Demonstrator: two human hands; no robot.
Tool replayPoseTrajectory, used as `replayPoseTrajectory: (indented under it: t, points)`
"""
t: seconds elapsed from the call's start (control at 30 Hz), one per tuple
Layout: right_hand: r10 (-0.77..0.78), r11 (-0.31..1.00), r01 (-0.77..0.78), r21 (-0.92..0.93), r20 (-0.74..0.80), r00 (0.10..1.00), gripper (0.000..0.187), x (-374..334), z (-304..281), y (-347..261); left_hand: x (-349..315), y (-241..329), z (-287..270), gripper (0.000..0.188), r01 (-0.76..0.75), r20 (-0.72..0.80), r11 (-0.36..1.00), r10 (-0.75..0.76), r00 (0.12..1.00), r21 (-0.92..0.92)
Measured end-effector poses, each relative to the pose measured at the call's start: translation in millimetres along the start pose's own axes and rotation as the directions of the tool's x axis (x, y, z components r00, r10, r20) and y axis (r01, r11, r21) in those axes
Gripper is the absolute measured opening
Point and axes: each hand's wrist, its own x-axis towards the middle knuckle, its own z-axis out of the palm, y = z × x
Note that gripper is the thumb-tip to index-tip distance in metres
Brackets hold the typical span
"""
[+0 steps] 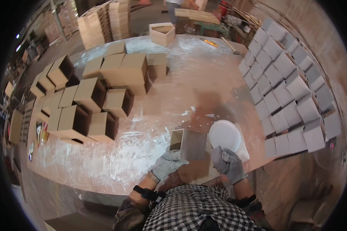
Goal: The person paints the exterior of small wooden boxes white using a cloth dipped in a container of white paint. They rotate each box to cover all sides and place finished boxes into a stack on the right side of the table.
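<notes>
A left hand (169,164) in a pale knitted glove curls at the near corner of an open-ended box with a tan rim and a grey side (195,145), its fingers and thumb closing on the edge, as I work the rig from afar. The box is near the table's front edge, left of a round, flat-topped white container (224,135). A right hand (228,164) in a grey glove has its fingers bunched just before that container; whether they pinch anything, I cannot tell.

In my judgement, the step calls for a steady left hold at the rim, fingers off the grey side, and a light, even right hand, lest the walls buckle or the face smear.

Beneath lies a broad reddish-brown tabletop (189,92), scuffed and streaked with white. Stacked brown rectangular boxes (123,69) crowd its left; tiered rows of grey-white boxes (283,84) line its right. A pale, angular wooden frame (162,37) stands at the far edge, near a yellow-handled tool (209,42) and a wooden-handled hammer (230,46). Beyond, tall stacks of pale wood (94,27) rise in the cluttered workshop, where another person (173,7) stands, partly cut off.
</notes>
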Motion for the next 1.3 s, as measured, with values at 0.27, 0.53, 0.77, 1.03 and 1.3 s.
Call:
replayPoseTrajectory:
  t: [0.27, 0.53, 0.77, 1.03, 1.3]
  points:
    - [-0.006, 0.999, 0.01, 0.03, -0.145, 0.989, 0.029, 6, 15, 0, -8, 36, -16, 0.028, -0.065, 0.154, 0.979, 0.035, 0.987, 0.194]
    - [-0.23, -0.404, 0.382, -0.831, 0.496, 0.837, 0.014, 21, 21, 7, -10, 34, -6, 0.029, 0.024, 0.1, 0.975, -0.047, 0.994, 0.223]
    - [-0.105, -0.52, -0.028, -0.854, 0.031, 0.994, 0.027, 68, 92, -9, -12, 35, -5, 0.031, 0.272, 0.1, 0.961, -0.277, 0.956, 0.052]
    - [-0.279, -0.434, -0.113, -0.894, 0.014, 0.96, 0.026, 63, 100, -4, -7, 44, -6, 0.034, 0.238, 0.074, 0.958, -0.253, 0.965, 0.161]
    - [-0.326, -0.526, -0.039, -0.849, 0.159, 0.932, 0.023, 72, 82, -3, -1, 55, 0, 0.037, 0.224, 0.123, 0.912, -0.28, 0.952, 0.343]
